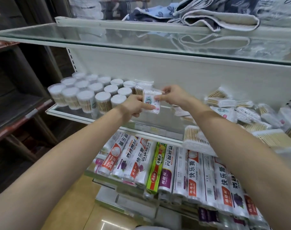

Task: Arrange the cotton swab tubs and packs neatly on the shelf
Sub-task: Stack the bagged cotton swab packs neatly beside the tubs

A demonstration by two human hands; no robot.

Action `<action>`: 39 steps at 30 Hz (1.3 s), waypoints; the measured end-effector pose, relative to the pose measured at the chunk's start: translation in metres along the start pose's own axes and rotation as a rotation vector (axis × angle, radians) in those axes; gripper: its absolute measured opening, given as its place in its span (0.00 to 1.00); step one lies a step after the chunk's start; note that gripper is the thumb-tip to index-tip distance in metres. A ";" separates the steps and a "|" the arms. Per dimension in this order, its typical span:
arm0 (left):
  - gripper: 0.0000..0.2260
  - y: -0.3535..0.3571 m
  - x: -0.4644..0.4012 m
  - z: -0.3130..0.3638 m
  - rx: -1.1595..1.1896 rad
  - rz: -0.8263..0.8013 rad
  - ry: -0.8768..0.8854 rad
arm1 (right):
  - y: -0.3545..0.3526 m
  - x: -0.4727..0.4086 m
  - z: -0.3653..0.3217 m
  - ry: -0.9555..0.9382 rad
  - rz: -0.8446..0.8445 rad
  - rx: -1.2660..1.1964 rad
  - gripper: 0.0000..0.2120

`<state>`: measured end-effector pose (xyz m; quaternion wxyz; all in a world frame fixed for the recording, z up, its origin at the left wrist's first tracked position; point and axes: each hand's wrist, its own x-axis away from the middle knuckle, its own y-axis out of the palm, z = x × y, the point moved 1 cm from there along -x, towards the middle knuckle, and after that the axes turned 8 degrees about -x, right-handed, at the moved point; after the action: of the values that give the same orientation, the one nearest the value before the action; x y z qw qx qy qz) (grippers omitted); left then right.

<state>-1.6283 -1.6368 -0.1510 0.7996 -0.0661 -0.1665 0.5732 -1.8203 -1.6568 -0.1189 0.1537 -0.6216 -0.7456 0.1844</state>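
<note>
Hands meet over the middle glass shelf (70,113), both on one small pack (151,102) of cotton swabs. The left hand (134,105) holds the pack's left edge and lower corner, thumb on the front near the printed label, fingers curled behind it. The right hand (172,95) pinches the top right corner between thumb and fingertips, its grip closed tight on the plastic. The pack stands upright, white swab tips showing at top and bottom; whether its lower edge touches the glass cannot be told.

Left of the pack, tubs (85,95) of swabs stand upright in close rows, white lids up, filling the left end of the shelf back to the rear panel. The nearest tub (118,100) is just beside the left hand. Another clear pack (141,87) stands just behind the held one, next to the tubs.

Right of the hands, more packs (241,113) lie flat in a loose heap, overlapping at different angles. One large pack (193,138) with wooden sticks hangs partly over the shelf's front edge, under the right forearm.

On the lower shelf, rolls (192,176) of plastic wrap and bags lie side by side, with a green box (155,166) among them. On the top glass shelf (141,40), folded towels (207,14) are piled.
</note>
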 end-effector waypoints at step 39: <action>0.06 0.002 0.024 -0.019 0.060 -0.042 0.082 | 0.017 0.061 0.007 -0.011 0.201 -0.220 0.16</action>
<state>-1.6169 -1.6121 -0.1650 0.8193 -0.0620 -0.1178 0.5577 -1.8190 -1.5950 -0.1329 0.0614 -0.7052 -0.6961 0.1196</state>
